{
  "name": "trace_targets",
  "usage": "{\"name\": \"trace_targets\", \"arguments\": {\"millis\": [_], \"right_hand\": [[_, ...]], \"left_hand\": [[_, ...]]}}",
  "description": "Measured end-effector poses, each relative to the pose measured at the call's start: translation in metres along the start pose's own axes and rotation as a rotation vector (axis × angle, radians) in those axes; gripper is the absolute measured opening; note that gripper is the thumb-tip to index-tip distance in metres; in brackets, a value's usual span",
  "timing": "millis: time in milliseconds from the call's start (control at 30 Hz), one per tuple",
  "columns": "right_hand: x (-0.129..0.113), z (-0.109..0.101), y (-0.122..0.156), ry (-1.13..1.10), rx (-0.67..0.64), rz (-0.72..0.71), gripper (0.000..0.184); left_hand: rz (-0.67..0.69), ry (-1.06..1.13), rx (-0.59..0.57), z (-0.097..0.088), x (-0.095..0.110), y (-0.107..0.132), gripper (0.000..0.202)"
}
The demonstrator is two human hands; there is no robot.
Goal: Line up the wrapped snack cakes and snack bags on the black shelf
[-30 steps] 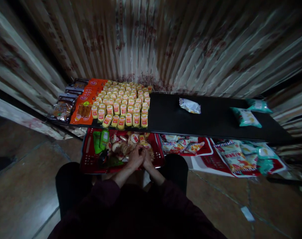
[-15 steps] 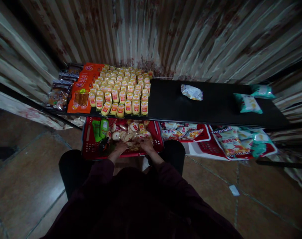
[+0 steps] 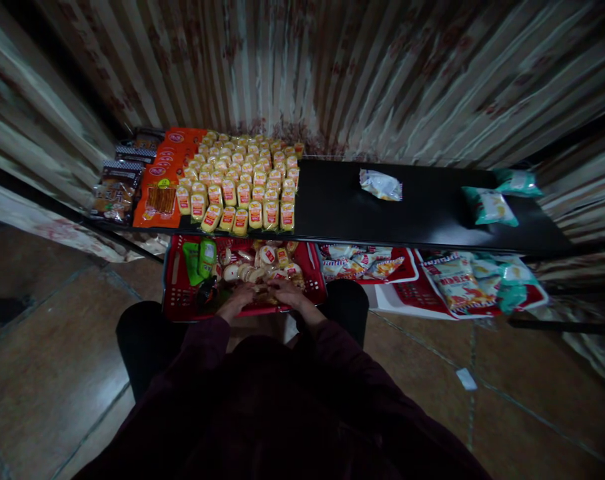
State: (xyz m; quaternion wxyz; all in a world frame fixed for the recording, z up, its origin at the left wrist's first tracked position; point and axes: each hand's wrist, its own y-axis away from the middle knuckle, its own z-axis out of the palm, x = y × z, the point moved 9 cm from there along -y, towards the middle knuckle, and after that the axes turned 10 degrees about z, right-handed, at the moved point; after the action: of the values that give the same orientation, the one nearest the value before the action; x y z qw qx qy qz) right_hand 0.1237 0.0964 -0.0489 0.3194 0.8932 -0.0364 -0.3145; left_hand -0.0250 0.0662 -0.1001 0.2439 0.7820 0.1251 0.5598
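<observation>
A red plastic basket [image 3: 311, 277] rests at my lap, under the shelf's front edge. Inside it lie several round pale wrapped crackers [image 3: 252, 273], a green packet [image 3: 200, 259] and a dark packet [image 3: 207, 291]. My left hand [image 3: 240, 295] reaches into the front of the basket, palm down over the wrapped snacks. Close beside it, my right hand [image 3: 286, 292] lies over the same snacks, its fingers pointing toward the left hand. The dim light and the snacks hide the fingertips, so I cannot make out whether either hand grips anything.
On the black shelf [image 3: 332, 200] stand rows of small yellow wrapped cakes [image 3: 242, 180], an orange packet [image 3: 160, 193] and dark packets [image 3: 116, 190]. A white packet [image 3: 381, 185] and teal packets [image 3: 490, 205] lie rightward. Two more red baskets [image 3: 410, 297] hold bagged snacks below.
My right hand has shifted left within the basket, nearer my left hand. The left hand stays in about the same place. The view has turned slightly.
</observation>
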Motion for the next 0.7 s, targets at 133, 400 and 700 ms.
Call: {"name": "trace_targets", "arguments": {"millis": [133, 400, 700], "right_hand": [[-0.006, 0.004, 0.002, 0.025, -0.068, -0.017, 0.033], [-0.013, 0.001, 0.008, 0.129, -0.055, -0.015, 0.058], [-0.004, -0.006, -0.002, 0.134, 0.064, 0.112, 0.033]], "left_hand": [[-0.063, 0.2, 0.053, -0.002, -0.001, 0.003, 0.029], [0.045, 0.428, 0.046, -0.003, 0.027, 0.009, 0.025], [0.111, 0.492, -0.114, 0.002, 0.049, 0.023, 0.046]]}}
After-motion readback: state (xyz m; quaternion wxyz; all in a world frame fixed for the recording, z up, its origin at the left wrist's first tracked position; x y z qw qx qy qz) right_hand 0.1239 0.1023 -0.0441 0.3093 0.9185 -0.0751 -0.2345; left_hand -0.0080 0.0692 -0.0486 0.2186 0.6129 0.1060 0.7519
